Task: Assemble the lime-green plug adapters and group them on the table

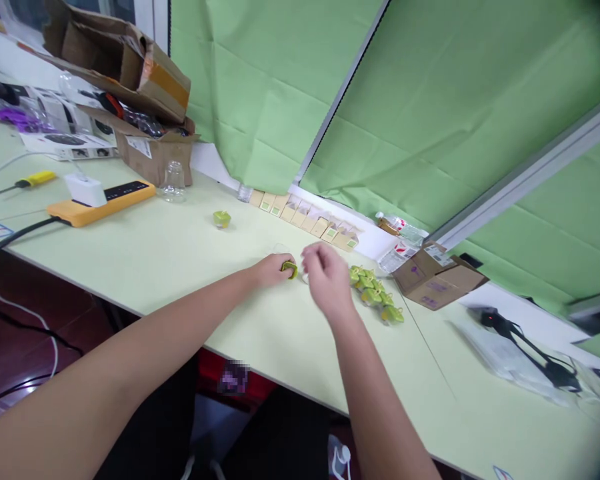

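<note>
Left hand: its fingers [274, 271] are clamped on a small green piece [289, 269], above the middle of the tabletop [260, 320].
Right hand: held just beside the left, fingers [330, 273] curled in; a pale bit shows near their tips, but I cannot tell whether they grip it.
Green-topped pieces: a cluster [371, 283] stands on the tabletop, to the right of the right hand; yellowish patches show under some tops.
Lone green-topped piece: one more [222, 218] sits well apart, beyond the left hand.
Small tan boxes: a row [307, 217] along the wall, some with green-and-white fronts; contents too small to tell.
Lower carton: open cardboard box [167, 159] at the far left, holding dark and clear-wrapped items.
Upper carton: another open cardboard box [167, 83], tilted above the lower one.
Clear jar: a transparent container [173, 181] just beside the lower carton, see-through to its walls.
Right-hand carton: a cardboard box [433, 277], tilted, beside clear plastic bottles [404, 241]; its inside is hidden.
</note>
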A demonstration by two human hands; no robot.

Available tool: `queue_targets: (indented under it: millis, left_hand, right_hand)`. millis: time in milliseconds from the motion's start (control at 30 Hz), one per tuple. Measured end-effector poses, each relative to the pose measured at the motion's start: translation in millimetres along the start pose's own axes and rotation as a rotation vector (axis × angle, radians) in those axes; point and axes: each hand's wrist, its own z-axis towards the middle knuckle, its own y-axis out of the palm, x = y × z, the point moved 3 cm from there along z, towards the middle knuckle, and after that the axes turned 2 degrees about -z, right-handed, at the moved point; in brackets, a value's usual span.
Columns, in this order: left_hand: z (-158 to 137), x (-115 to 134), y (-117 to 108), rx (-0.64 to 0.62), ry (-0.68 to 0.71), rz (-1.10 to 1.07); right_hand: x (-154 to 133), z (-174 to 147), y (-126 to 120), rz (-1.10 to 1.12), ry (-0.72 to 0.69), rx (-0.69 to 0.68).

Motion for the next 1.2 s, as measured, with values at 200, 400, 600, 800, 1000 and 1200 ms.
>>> queue_targets:
  millis: [200, 400, 600, 800, 1000, 1200]
  left_hand:
    - [0.8, -0.1, -1.4, -0.001, 0.049, 0.079]
    - [-0.4, 3.1, -1.0, 0.002, 0.064, 0.066]
    - [1.7, 1.7, -1.9, 0.058, 0.019, 0.027]
    - [8.4, -15.6, -6.1, 0.222, -0.124, -0.159]
    - [9.8, -13.5, -9.2, 0.288, -0.093, -0.243]
    - [3.8, 2.0, -16.8, 0.349, -0.043, -0.100]
  right_hand:
    - [95.0, 28.4, 23.2, -0.383, -0.132, 0.122]
    - [103.0, 14.5, 42.9, -0.370, -0.131, -0.029]
    - [108.3, 19.5, 31.0, -0.254, -0.053, -0.015]
    - [111.1, 19.8, 29.8, -0.209, -0.019, 0.036]
    - [113.7, 20.2, 30.8, -0.138, 0.036, 0.037]
    - [121.5, 21.9, 36.9, 0.068, 0.177, 0.011]
